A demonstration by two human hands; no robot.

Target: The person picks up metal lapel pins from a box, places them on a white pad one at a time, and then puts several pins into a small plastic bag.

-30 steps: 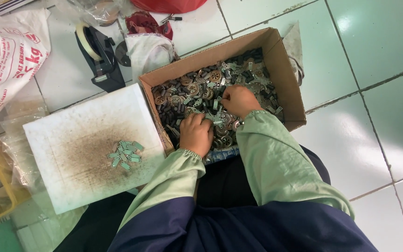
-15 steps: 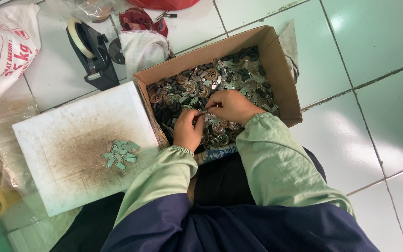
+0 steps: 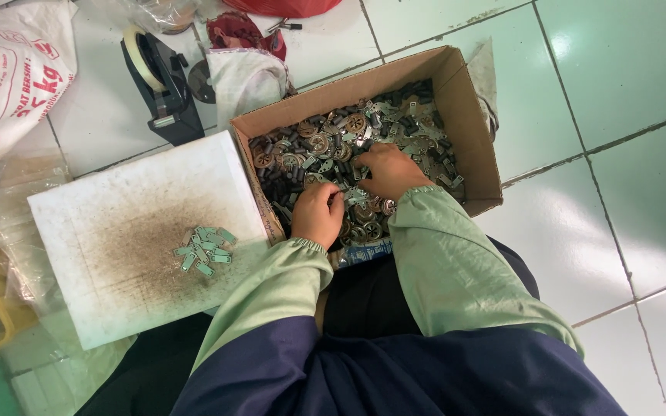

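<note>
Under both sets of fingers, small metal parts are filling a cardboard box — light, stiff, likely slippery, best pinched by their flat edges. Left hand is curling, fingertips hidden; right hand is spreading over the heap — grip unclear.

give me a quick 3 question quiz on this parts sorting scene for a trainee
1. True or false: both hands are inside the cardboard box of mixed metal parts.
2. Multiple choice: the small pile of flat metal tabs lies on
A. the tiled floor
B. the white board
C. the white sack
3. Short answer: what dark tool stands on the floor just beyond the white board?

Key
1. True. The left hand and right hand both rest among the parts.
2. B.
3. A tape dispenser.
</note>
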